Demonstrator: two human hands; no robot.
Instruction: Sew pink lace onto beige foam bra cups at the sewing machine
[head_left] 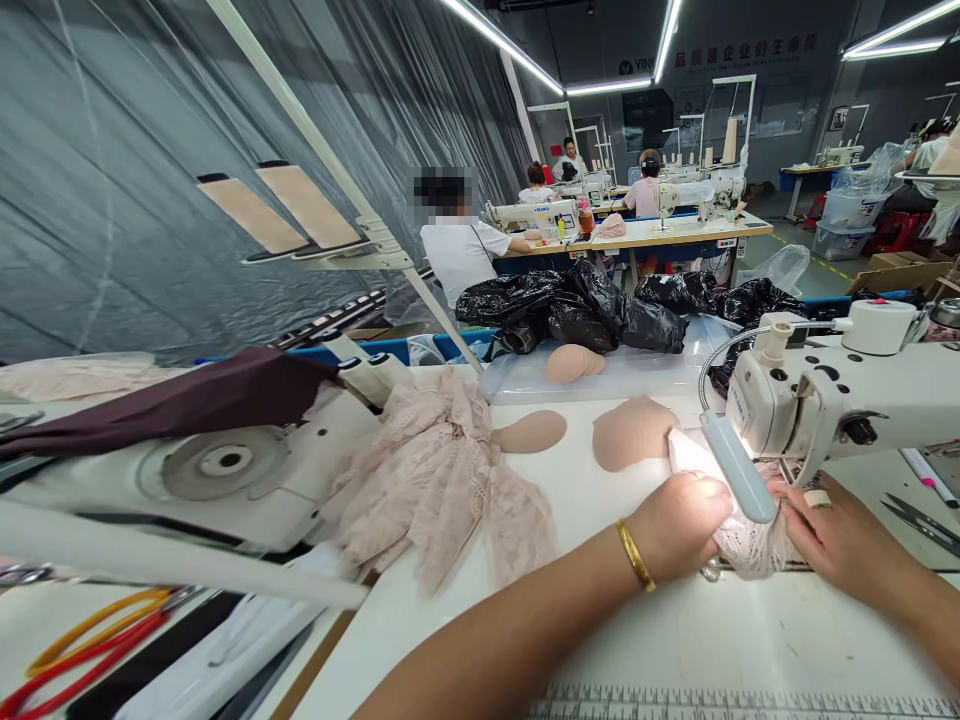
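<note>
My left hand (pixel 679 525), with a gold bangle on the wrist, is closed on a piece of pale pink lace fabric (pixel 754 545) at the needle of a white sewing machine (pixel 832 395). My right hand (pixel 836 535) presses the same lace from the right, fingers curled on it, a ring of tape on one finger. The machine's lamp (pixel 739 465) shines on the fabric between both hands. Beige bra cups (pixel 634 430) lie just behind the hands on the white table (pixel 675 630).
A heap of pink lace (pixel 442 470) lies at the left beside another machine (pixel 225 465) draped with dark cloth. Scissors (pixel 922 520) lie at the right. Black bags (pixel 585 305) are piled behind. Other people sew at far tables. A ruler strip (pixel 735 703) runs along the near edge.
</note>
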